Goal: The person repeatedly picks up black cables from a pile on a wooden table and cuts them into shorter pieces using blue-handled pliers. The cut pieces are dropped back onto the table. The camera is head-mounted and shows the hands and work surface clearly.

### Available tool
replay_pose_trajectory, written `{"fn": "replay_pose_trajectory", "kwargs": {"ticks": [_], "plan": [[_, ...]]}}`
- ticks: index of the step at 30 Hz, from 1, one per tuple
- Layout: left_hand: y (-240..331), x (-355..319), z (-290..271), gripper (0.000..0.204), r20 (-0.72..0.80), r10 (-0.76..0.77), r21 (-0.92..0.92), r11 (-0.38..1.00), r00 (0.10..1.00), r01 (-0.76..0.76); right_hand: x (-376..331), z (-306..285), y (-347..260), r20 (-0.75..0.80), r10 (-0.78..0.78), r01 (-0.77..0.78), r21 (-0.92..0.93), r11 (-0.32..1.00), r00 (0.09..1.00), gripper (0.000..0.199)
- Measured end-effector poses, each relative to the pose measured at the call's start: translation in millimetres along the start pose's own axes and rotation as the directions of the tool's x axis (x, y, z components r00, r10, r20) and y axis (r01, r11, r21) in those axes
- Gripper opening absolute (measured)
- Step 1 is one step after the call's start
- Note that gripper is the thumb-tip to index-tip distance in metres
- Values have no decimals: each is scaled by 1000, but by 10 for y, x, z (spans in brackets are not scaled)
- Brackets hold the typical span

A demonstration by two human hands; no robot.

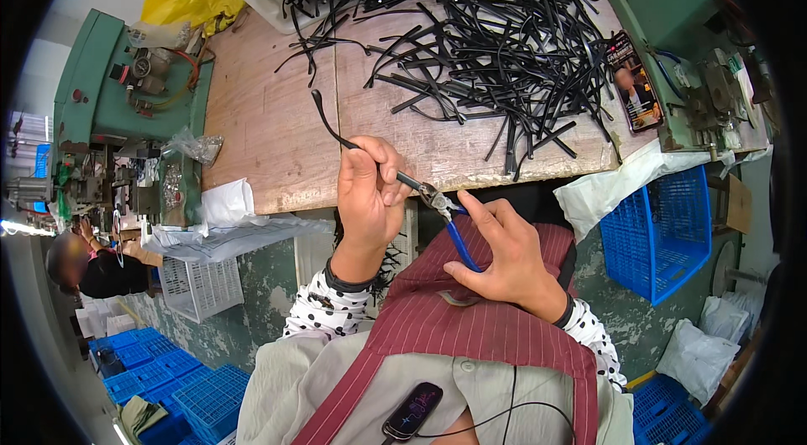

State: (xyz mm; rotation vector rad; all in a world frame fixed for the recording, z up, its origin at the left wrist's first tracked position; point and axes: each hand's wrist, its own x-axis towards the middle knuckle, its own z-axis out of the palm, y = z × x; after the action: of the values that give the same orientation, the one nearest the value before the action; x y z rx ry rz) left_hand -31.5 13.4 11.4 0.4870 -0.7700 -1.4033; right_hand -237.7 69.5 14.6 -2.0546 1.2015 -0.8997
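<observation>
My left hand [367, 193] pinches a slim black eyeglass temple [329, 123], its curved tip pointing up and away over the table. The temple's other end meets the metal jaws of a pair of blue-handled pliers [458, 243]. My right hand [502, 256] has the pliers' handles against its palm, with thumb and index finger stretched along them. Whether the jaws bite into the temple or only touch it I cannot tell. Beyond my hands, a big loose heap of similar black temples [504, 58] spreads across the wooden table [261, 109].
Green machines [92, 75] flank the table on both sides. A phone [635, 84] leans at the right edge. Blue crates [656, 231] and a white crate [202, 285] stand below. At far left is another person [109, 268]. A yellow bag [193, 6] lies back left.
</observation>
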Motion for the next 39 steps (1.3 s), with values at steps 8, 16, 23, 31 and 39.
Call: {"fn": "replay_pose_trajectory", "kwargs": {"ticks": [8,16,23,31,39], "plan": [[-69,-97,93,30,2,212,209,956,977,-207,-13,10,-21,48,28,-28,12,1000,998,91],[-71,-112,71,30,3,166,178,970,986,-164,-70,35,65,89,34,-43,90,995,995,88],[71,46,-109,30,33,-247,-211,945,968,249,-39,-43,3,32,-56,58,-86,995,998,86],[36,148,-231,32,141,-432,-314,834,891,454,-21,-116,26,15,-130,130,-218,967,991,86],[21,132,-200,33,216,-400,-286,846,890,450,-8,-108,41,68,-151,161,-190,969,986,86]]}}
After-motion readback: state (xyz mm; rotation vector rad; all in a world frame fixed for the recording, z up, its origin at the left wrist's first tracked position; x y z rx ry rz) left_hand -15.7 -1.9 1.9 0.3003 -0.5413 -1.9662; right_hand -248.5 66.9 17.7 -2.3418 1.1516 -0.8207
